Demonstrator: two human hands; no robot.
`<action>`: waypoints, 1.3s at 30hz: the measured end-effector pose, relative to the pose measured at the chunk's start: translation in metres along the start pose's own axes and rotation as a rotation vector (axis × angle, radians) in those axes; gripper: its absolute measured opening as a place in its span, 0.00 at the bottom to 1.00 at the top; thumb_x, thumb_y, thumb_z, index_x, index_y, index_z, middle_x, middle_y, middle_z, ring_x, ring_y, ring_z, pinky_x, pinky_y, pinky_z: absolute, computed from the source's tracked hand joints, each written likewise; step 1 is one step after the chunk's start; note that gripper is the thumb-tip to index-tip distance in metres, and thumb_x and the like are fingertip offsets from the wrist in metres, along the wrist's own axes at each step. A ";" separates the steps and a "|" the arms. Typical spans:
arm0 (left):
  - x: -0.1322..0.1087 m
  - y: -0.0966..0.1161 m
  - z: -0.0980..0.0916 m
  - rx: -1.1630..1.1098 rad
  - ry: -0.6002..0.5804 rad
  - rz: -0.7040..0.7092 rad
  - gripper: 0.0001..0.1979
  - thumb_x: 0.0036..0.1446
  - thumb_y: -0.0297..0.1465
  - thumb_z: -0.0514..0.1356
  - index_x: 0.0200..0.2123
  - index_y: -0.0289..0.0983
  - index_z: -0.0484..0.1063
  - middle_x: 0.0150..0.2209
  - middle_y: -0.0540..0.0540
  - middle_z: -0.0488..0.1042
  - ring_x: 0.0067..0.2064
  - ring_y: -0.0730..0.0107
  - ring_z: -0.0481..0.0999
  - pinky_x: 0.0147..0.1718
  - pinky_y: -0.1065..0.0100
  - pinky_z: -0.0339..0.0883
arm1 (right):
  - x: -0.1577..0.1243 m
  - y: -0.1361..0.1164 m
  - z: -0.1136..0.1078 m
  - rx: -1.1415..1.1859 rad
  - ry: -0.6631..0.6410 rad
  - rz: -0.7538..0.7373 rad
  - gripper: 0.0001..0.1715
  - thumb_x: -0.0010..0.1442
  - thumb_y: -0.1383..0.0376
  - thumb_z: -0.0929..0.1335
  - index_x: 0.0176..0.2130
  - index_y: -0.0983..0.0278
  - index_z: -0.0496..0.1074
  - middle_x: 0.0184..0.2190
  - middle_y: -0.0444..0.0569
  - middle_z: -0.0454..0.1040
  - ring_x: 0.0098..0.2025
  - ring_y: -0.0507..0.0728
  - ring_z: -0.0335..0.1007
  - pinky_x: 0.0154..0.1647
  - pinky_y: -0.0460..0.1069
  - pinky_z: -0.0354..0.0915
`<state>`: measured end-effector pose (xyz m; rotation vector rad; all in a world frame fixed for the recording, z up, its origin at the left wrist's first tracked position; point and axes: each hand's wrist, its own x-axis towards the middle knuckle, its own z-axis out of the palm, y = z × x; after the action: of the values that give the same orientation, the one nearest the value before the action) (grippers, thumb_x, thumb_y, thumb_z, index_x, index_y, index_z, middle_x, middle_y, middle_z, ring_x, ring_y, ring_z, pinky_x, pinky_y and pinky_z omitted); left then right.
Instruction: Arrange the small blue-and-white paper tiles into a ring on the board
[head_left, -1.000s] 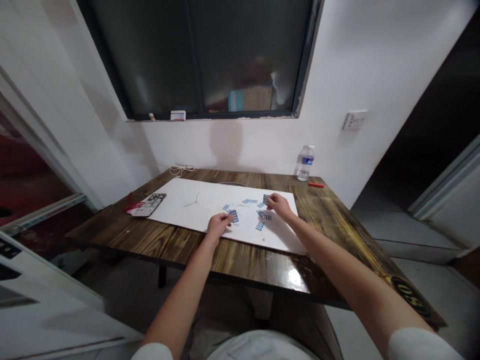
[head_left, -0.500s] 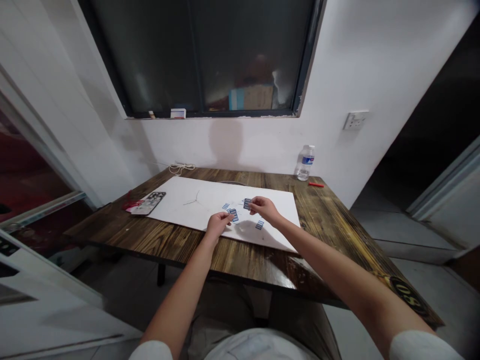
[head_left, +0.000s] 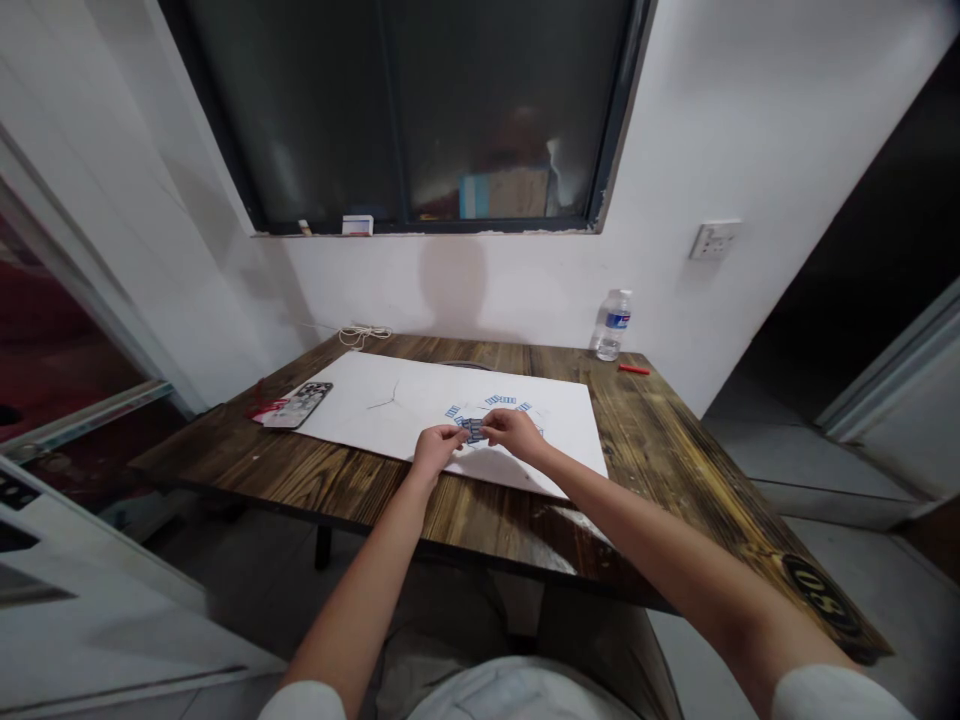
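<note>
Striped cards [head_left: 474, 430], a little bunch of them, are up between both hands, just above the white board [head_left: 427, 388] near the middle of the table's [head_left: 300, 487] front edge. Left hand [head_left: 439, 447] comes in over that edge, knuckles up, thumb and fingers pinched on the left side of the bunch. Right hand [head_left: 516, 436] reaches across from the right corner, wrist a bit bent, its fingers pinched narrow on the other side, so the hands nearly meet.

As for writing, the round dark badge [head_left: 822, 592] at the near right corner has yellowish digits, looks like 0 and 8. Bottle [head_left: 615, 325] by the far right corner has a blue label with some red, too small to read.

Cards themselves are small, dark bluish-grey with paler bars across, overlapping, so I can't count them. More loose cards [head_left: 501, 400], blue and white, lie in a rough arc on the board, some hidden by the right hand.
</note>
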<state>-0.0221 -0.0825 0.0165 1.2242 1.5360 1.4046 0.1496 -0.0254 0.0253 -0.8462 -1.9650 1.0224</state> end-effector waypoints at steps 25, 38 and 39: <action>-0.002 0.001 -0.001 0.037 -0.050 0.040 0.22 0.34 0.48 0.69 0.26 0.35 0.78 0.22 0.48 0.75 0.24 0.70 0.69 0.28 0.70 0.61 | -0.004 0.002 0.017 0.044 0.086 0.153 0.20 0.47 0.49 0.73 0.23 0.62 0.71 0.16 0.43 0.72 0.21 0.54 0.71 0.26 0.46 0.63; -0.003 0.003 0.001 -0.051 -0.012 0.000 0.19 0.36 0.45 0.69 0.26 0.35 0.77 0.24 0.48 0.76 0.24 0.73 0.69 0.25 0.71 0.60 | 0.005 0.019 0.001 0.082 0.140 0.147 0.17 0.49 0.51 0.70 0.26 0.63 0.73 0.21 0.45 0.74 0.22 0.52 0.70 0.26 0.46 0.64; -0.003 0.003 0.001 -0.060 -0.008 -0.005 0.19 0.35 0.45 0.69 0.26 0.35 0.77 0.25 0.48 0.76 0.24 0.74 0.69 0.25 0.71 0.60 | 0.006 0.022 -0.006 0.036 0.172 0.141 0.16 0.50 0.52 0.70 0.27 0.63 0.73 0.22 0.45 0.75 0.23 0.53 0.70 0.27 0.46 0.64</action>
<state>-0.0197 -0.0855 0.0190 1.1879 1.4806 1.4308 0.1566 -0.0081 0.0106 -1.0297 -1.7577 1.0263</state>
